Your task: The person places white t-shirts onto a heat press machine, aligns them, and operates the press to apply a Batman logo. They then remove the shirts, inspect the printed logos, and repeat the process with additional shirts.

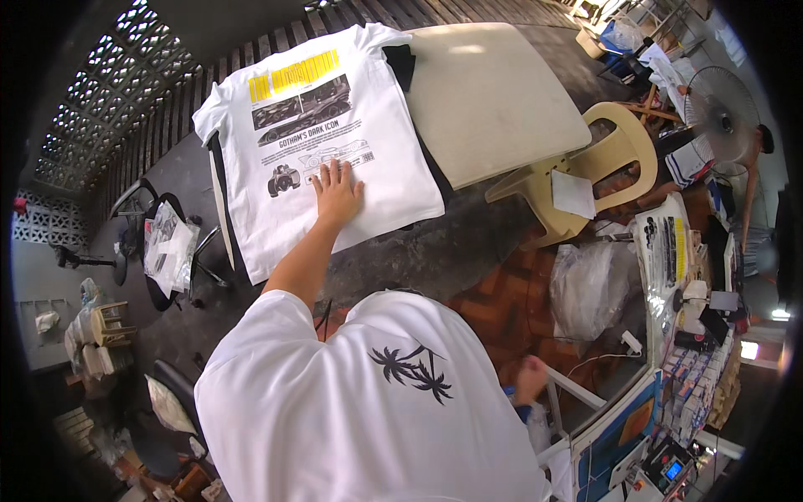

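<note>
A white T-shirt is spread out, printed with a yellow block, dark car pictures and lines of text. Dark cloth shows past its edges on both sides. My left hand rests palm down on the lower part of the print, fingers stretched and apart, gripping nothing. Down at the right, beside my body, my right hand is close to a white frame. It is small and blurred there, so its fingers cannot be made out.
A cream table extends right of the shirt, with a beige plastic chair bearing a white sheet. Farther right are a standing fan, a clear plastic bag and a device with a lit screen. A black chair holds plastic-wrapped items.
</note>
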`<state>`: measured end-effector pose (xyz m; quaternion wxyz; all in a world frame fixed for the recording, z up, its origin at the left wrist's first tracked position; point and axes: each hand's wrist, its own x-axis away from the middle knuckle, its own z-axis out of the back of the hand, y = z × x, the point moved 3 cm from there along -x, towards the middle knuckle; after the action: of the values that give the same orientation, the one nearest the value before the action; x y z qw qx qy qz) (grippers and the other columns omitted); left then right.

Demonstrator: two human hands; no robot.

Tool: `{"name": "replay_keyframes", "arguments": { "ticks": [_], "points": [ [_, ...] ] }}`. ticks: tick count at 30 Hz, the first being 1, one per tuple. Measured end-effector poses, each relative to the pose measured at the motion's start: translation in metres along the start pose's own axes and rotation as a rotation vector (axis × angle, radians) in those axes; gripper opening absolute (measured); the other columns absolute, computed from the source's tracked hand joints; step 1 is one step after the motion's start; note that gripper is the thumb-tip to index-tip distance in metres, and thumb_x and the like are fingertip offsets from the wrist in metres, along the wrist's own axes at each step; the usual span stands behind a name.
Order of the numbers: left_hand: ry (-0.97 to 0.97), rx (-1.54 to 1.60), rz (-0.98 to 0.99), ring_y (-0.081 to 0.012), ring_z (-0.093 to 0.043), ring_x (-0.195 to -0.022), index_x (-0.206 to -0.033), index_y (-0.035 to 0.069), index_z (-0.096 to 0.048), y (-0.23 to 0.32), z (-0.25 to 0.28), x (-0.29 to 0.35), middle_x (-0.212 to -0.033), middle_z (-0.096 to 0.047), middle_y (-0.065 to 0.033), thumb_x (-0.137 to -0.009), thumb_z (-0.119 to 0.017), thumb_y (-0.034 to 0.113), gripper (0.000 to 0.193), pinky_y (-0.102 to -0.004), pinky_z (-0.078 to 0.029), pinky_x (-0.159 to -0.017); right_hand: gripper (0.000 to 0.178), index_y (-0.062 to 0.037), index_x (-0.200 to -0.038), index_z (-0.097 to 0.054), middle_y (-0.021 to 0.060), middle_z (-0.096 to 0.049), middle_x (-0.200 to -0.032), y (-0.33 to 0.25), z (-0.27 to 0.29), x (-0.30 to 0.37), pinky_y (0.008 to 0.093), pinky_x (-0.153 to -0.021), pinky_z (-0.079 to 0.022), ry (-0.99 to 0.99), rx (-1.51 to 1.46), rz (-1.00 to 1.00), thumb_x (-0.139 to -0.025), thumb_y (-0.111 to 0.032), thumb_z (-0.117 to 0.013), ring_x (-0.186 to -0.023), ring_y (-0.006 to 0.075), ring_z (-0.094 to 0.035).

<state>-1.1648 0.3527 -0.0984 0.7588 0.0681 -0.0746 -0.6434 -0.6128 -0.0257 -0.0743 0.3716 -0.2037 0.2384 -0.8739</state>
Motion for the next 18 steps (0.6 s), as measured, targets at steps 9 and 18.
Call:
{"name": "replay_keyframes", "arguments": {
  "ticks": [9, 18],
  "points": [
    [0.001, -0.001, 0.011, -0.0451, -0.004, -0.153, -0.16, 0.008, -0.018, 0.07, -0.005, 0.081, -0.166, -0.01, -0.0232, -0.097, -0.051, 0.051, 0.083, -0.0635, -0.001, -0.12, 0.029, 0.0005, -0.109, -0.069, 0.0211, -0.071, -0.102, 0.033, 0.336, -0.03, 0.0457, -0.089, -0.052, 1.072, 0.624, -0.221, -0.091, -0.019, -0.057, -0.097, 0.0377, -0.067],
    [-0.238, -0.13, 0.188, -0.047, 0.009, -0.152, -0.16, 0.002, -0.001, 0.116, -0.004, 0.108, -0.167, 0.005, -0.0242, -0.08, -0.066, 0.025, 0.105, -0.0652, 0.005, -0.119, 0.034, 0.0002, -0.114, -0.066, 0.0222, -0.07, -0.106, 0.061, 0.366, -0.05, 0.0466, -0.09, -0.051, 0.921, 0.714, -0.319, -0.092, -0.024, -0.057, -0.098, 0.0393, -0.067]
  ]
}}
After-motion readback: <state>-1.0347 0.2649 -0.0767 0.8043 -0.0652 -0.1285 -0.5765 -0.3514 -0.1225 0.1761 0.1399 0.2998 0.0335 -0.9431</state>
